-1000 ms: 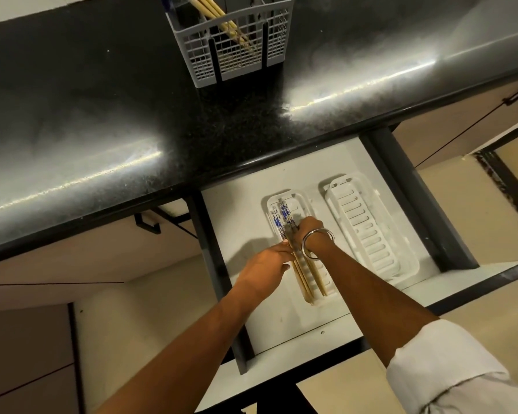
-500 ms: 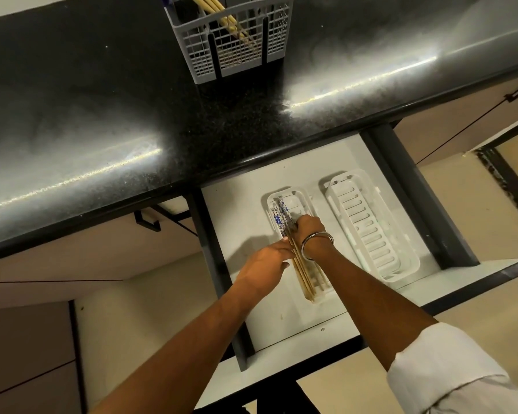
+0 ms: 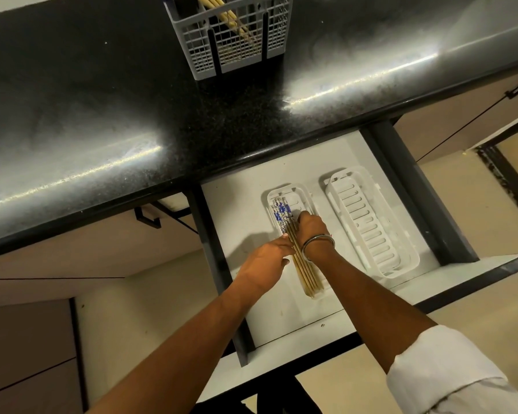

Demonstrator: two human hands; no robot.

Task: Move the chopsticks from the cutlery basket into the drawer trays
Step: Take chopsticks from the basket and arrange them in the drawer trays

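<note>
Several wooden chopsticks (image 3: 307, 276) with blue-and-white patterned ends lie side by side in the left white tray (image 3: 281, 191) inside the open drawer (image 3: 240, 210). My left hand (image 3: 266, 258) presses its fingertips against the left side of the bundle. From the right, my right hand (image 3: 311, 228), with a metal bangle on the wrist, curls its fingers over the bundle near the patterned ends. The right white tray (image 3: 371, 228) has nothing in it. The grey cutlery basket (image 3: 231, 49) stands on the counter at the top with more chopsticks (image 3: 222, 10) in it.
The black stone counter (image 3: 102, 100) overhangs the back of the drawer. Dark drawer walls (image 3: 416, 192) stand on both sides, and the white drawer front (image 3: 311, 354) is nearest me. Beige cabinet fronts (image 3: 72, 243) lie left and right.
The chopsticks in the left tray were slightly splayed and now lie close together and parallel. Both hands have stayed on the bundle.
</note>
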